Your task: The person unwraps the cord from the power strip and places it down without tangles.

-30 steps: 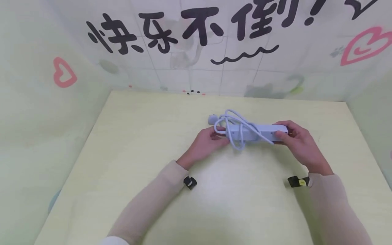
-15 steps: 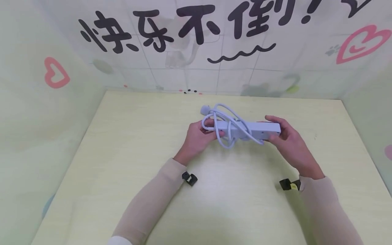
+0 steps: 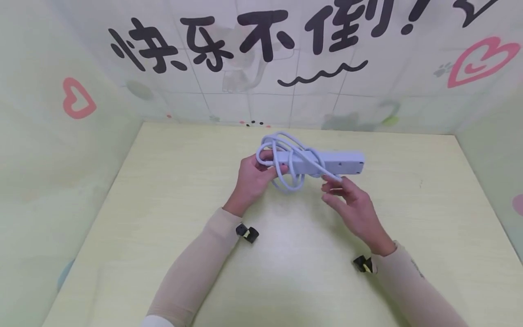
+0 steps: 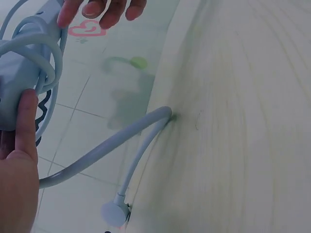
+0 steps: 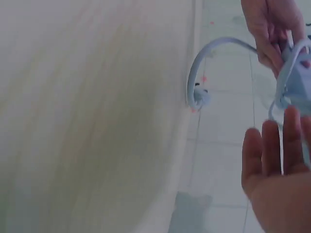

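A pale blue-white power strip [image 3: 341, 162] is held above the table, its cord [image 3: 292, 156] looped around the left half. My left hand [image 3: 251, 179] grips the strip's left end, with the thumb lying along the near face. Just below the strip's right half, my right hand [image 3: 355, 211] has its fingers apart and loosely bent. Its fingertips are close to the end of a cord loop; whether they touch it I cannot tell. In the left wrist view the plug [image 4: 115, 213] hangs on a stretch of cord below the strip.
A light wood-grain table [image 3: 294, 272] spreads beneath both hands. Behind it stands a printed backdrop [image 3: 184, 104] with black lettering and pink hearts, and similar panels flank the left and right sides. Each sleeve carries a small black wrist device [image 3: 247, 233].
My right hand has let go of the strip's right end and moved left and down to the cord loop. My left hand has carried the strip slightly left and up.
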Tool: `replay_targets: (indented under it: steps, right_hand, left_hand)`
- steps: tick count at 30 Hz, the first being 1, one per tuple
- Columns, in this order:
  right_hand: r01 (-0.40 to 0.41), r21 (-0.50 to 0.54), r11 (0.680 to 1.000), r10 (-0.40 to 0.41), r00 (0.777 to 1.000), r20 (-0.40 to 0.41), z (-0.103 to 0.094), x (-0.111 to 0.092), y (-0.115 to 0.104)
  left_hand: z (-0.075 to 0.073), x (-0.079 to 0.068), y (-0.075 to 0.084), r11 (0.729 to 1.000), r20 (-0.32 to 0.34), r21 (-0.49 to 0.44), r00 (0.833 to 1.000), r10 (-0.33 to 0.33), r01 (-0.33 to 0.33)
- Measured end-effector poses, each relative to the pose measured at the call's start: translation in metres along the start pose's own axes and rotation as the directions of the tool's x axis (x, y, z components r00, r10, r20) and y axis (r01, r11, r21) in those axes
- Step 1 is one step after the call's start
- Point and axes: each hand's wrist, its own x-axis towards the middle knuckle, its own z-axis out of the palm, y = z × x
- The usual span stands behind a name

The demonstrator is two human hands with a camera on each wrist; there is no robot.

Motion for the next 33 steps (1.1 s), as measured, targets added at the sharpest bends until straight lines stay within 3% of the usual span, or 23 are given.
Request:
replay_targets:
  steps: [1, 3, 5, 7, 10, 12, 14, 17, 20, 23, 25, 29, 31, 33]
  right_hand:
    - [0.017, -0.046, 0.999, -0.021, 0.996, -0.086, 0.006, 0.0, -0.001]
    - [0.047, -0.11, 0.993, -0.073, 0.966, -0.247, 0.015, 0.002, -0.005]
    - [0.1, -0.184, 0.978, -0.164, 0.914, -0.372, 0.021, 0.003, -0.008]
    - [0.187, -0.263, 0.946, -0.291, 0.847, -0.445, 0.024, 0.005, -0.009]
    - [0.293, -0.399, 0.869, -0.471, 0.74, -0.481, 0.025, 0.008, -0.013]
    - [0.342, -0.464, 0.817, -0.552, 0.696, -0.459, 0.025, 0.011, -0.015]
    - [0.386, -0.513, 0.767, -0.616, 0.668, -0.418, 0.024, 0.014, -0.02]
    - [0.454, -0.553, 0.699, -0.682, 0.656, -0.323, 0.02, 0.016, -0.032]
    - [0.513, -0.546, 0.662, -0.711, 0.661, -0.241, 0.01, 0.016, -0.05]
    - [0.566, -0.495, 0.659, -0.711, 0.684, -0.164, -0.001, 0.018, -0.07]
    - [0.592, -0.461, 0.661, -0.712, 0.688, -0.139, -0.007, 0.021, -0.083]
    - [0.64, -0.406, 0.652, -0.736, 0.664, -0.134, -0.011, 0.028, -0.103]
    - [0.654, -0.41, 0.636, -0.749, 0.65, -0.127, -0.013, 0.031, -0.108]
    - [0.656, -0.443, 0.611, -0.756, 0.649, -0.082, -0.015, 0.031, -0.111]
  left_hand:
    - [-0.001, 0.0, 0.0, 1.0, 0.002, -0.006, 1.0, 0.002, -0.002]
    - [-0.003, 0.0, 0.001, 1.0, 0.004, -0.018, 1.0, 0.001, -0.001]
    - [-0.004, 0.0, 0.002, 1.0, 0.007, -0.028, 1.0, 0.008, -0.008]
    - [-0.005, 0.0, 0.003, 0.999, 0.003, -0.033, 1.0, 0.017, -0.017]
    - [-0.005, 0.0, 0.005, 0.998, 0.005, -0.047, 0.999, 0.032, -0.031]
    - [-0.006, 0.0, 0.005, 0.998, 0.012, -0.053, 0.999, 0.035, -0.035]
    - [-0.006, -0.001, 0.005, 0.998, 0.025, -0.054, 0.999, 0.035, -0.034]
    - [-0.007, -0.002, 0.005, 0.999, 0.032, -0.034, 0.999, 0.041, -0.04]
    - [-0.01, -0.002, 0.007, 0.998, 0.018, 0.012, 0.998, 0.056, -0.056]
    - [-0.014, -0.002, 0.011, 0.998, 0.004, 0.024, 0.998, 0.057, -0.057]
    - [-0.018, -0.004, 0.012, 0.998, 0.006, 0.03, 0.999, 0.049, -0.049]
    - [-0.023, -0.008, 0.015, 0.998, 0.027, 0.041, 0.998, 0.049, -0.05]
    - [-0.025, -0.009, 0.018, 0.997, 0.022, 0.045, 0.998, 0.058, -0.059]
    - [-0.027, -0.01, 0.021, 0.997, -0.005, 0.029, 0.998, 0.065, -0.065]
